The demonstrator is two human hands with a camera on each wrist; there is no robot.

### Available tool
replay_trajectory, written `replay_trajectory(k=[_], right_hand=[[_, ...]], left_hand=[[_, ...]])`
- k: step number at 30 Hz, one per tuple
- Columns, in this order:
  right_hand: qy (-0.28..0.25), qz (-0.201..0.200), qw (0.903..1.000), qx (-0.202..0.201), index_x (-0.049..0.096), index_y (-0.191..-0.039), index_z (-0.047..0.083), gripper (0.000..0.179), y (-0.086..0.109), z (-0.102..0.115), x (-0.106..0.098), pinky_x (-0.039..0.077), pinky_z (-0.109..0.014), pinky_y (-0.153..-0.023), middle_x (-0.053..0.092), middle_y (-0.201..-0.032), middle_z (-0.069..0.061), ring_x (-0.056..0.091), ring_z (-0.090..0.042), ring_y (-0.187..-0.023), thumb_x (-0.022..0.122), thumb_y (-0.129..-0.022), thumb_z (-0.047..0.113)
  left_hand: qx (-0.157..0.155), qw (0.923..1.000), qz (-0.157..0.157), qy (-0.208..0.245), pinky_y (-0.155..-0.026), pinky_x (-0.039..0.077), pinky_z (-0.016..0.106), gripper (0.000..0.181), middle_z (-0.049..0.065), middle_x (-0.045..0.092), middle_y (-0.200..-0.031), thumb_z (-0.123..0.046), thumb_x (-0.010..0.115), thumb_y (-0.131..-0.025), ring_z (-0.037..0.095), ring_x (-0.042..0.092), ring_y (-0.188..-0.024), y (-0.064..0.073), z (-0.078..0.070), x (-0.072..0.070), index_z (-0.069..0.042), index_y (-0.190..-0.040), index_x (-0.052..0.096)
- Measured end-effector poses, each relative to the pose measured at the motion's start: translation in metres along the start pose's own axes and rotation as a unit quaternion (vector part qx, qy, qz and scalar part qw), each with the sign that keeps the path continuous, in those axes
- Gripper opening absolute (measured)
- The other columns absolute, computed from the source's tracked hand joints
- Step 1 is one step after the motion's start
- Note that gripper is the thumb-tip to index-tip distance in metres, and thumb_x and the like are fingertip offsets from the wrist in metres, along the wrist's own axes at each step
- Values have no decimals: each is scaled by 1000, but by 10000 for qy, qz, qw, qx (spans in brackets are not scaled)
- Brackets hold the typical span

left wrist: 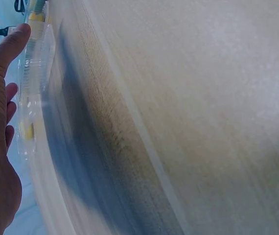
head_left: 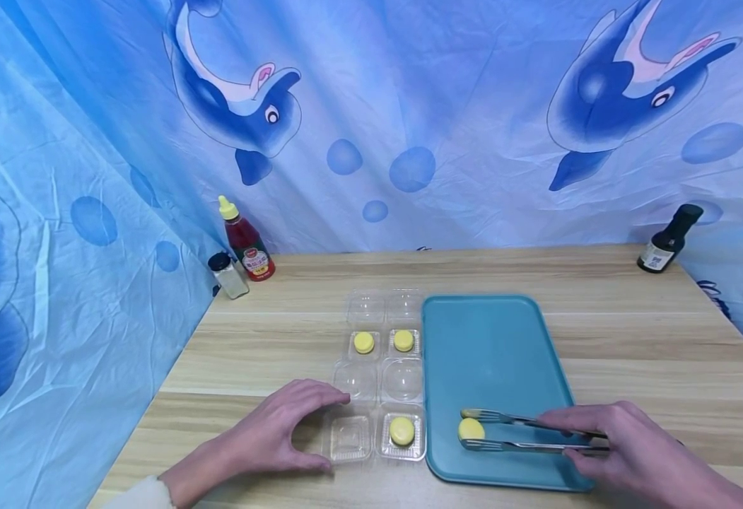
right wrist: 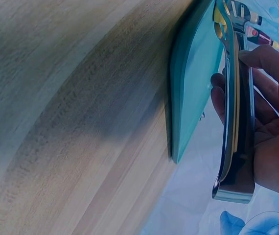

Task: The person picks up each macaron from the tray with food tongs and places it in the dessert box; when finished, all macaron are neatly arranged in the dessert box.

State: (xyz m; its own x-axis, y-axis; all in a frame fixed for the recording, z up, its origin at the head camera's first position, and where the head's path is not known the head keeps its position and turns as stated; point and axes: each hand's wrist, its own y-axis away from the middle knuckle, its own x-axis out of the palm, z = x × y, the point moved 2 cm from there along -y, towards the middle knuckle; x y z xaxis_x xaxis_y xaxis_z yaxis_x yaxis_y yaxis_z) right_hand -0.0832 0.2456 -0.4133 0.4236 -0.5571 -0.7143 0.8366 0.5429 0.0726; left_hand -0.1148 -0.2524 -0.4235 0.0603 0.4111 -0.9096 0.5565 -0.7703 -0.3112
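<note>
Tongs [head_left: 517, 446] of shiny metal are grasped in the right hand [head_left: 626, 445], their slotted ends either side of a smooth, round yellow disc [head_left: 471, 430] over a teal tray [head_left: 492, 353], left of that hand. The left hand [head_left: 288, 431], fingers loose, holds nothing beside clear, ridged plastic boxes [head_left: 348, 458]. Beyond both hands, a wood-grained bench [head_left: 256, 353] meets a blue dolphin-print curtain [head_left: 473, 212]. Discs number four, three inside boxes right of the left hand.

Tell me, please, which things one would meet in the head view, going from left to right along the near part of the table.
Left hand → first clear box → second clear box, holding a yellow disc → another yellow disc, between the tips of the tongs → right hand.
</note>
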Motion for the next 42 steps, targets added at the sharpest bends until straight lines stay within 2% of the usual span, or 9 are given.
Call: replay_trajectory(k=[8, 11, 14, 16, 27, 32, 36, 42], right_hand=[[-24, 31, 9999, 153, 77, -130, 15, 41, -1, 2, -3, 53, -23, -55, 77, -117, 2, 60, -1, -76, 83, -90, 10], [68, 69, 9995, 295, 77, -131, 18, 42, -3, 2, -6, 57, -24, -61, 77, -118, 2, 62, -2, -81, 85, -89, 11], [203, -14, 9995, 247, 78, -130, 20, 43, -5, 3, -8, 60, -26, -66, 77, -120, 0, 64, -1, -86, 86, -88, 13], [261, -87, 9995, 160, 78, -129, 21, 43, -6, 6, -9, 62, -27, -69, 77, -121, 0, 65, 0, -90, 87, -88, 14], [365, -375, 9963, -681, 78, -128, 20, 43, -19, 30, -10, 60, -22, -66, 78, -121, 2, 67, -1, -91, 88, -87, 13], [328, -253, 9966, -715, 78, -129, 21, 42, -28, 42, -7, 64, -29, -73, 77, -124, 1, 73, -8, -101, 88, -88, 18], [174, -97, 9978, -638, 78, -130, 24, 41, -37, 55, -4, 63, -28, -72, 76, -126, 3, 73, -9, -104, 86, -90, 20], [-100, -227, 9927, -1181, 78, -129, 25, 41, -51, 75, 3, 61, -24, -69, 76, -125, 7, 72, -8, -106, 85, -91, 12]], left_hand=[[24, 10000, -7, -10, -110, 50, 47, 89, -7, 62, -145, -57, 91, -78, 16, 59, -131, 0, 1, 0, -17, -150, 57], [26, 10000, -9, -19, -109, 50, 47, 88, -7, 62, -145, -57, 91, -78, 16, 59, -131, -1, 1, 0, -17, -150, 57], [17, 10000, 1, -25, -109, 50, 48, 88, -7, 63, -145, -57, 91, -78, 16, 59, -131, -1, 1, 0, -17, -149, 58], [15, 10000, 12, -28, -109, 50, 48, 87, -7, 63, -145, -57, 91, -79, 16, 59, -131, -1, 1, 0, -18, -149, 58], [22, 10000, 39, -52, -110, 50, 50, 89, -6, 62, -146, -59, 90, -79, 17, 58, -133, -2, 3, -1, -18, -150, 57], [44, 10000, 34, -34, -110, 50, 50, 90, -5, 63, -145, -59, 90, -78, 18, 59, -133, -3, 4, -2, -18, -150, 57], [55, 10000, 31, -11, -110, 50, 49, 89, -6, 63, -144, -58, 91, -78, 18, 59, -132, -3, 5, -2, -18, -150, 57], [43, 10000, 35, 5, -111, 50, 49, 88, -6, 63, -144, -58, 91, -78, 17, 59, -132, -3, 5, -3, -18, -150, 58]])
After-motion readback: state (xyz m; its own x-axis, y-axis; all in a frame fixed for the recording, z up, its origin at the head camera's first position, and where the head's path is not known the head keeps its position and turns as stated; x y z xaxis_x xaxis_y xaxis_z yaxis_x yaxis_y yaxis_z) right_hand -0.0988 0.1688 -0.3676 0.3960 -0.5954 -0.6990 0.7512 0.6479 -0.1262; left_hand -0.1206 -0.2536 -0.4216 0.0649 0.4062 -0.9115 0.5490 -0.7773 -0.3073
